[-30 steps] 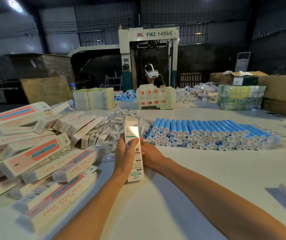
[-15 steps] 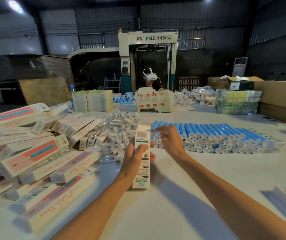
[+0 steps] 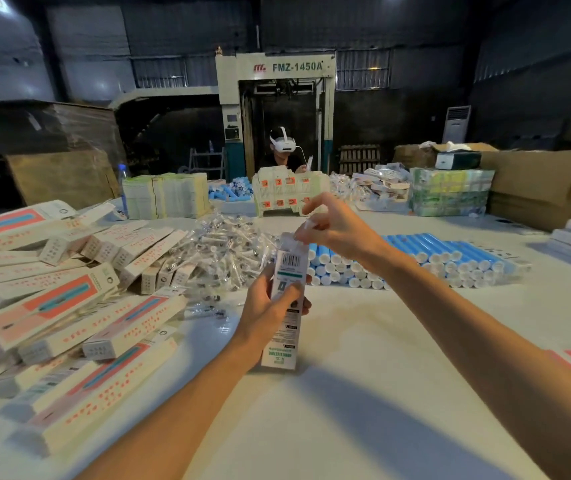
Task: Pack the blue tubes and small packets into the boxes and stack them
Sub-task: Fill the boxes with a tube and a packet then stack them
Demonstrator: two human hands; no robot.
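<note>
**Packing one box at the white table**

The white box [image 3: 286,341] stands up on its end in the middle of the table [image 3: 346,417]. Its top end is open. The left hand [image 3: 266,306] is wrapped round the middle of the box and holds it up. The right hand [image 3: 339,230] is just above the open top. Its fingers are curled and pinch a small clear packet [image 3: 311,224], which looks blurry.

Right behind the box lie the blue tubes [image 3: 450,254], side by side in a neat stack with their white caps facing this way. Just left of them is a big pile of clear packets [image 3: 228,251]. Further left is a messy heap of long boxes [image 3: 52,306] with pink and blue pictures on them.

At the far side of the table a second person [image 3: 282,157] with a white headset sits behind more stacks. Behind that person stands a tall machine [image 3: 277,67] marked FMZ-1450A. Big brown cartons [image 3: 536,181] sit at the far right.
</note>
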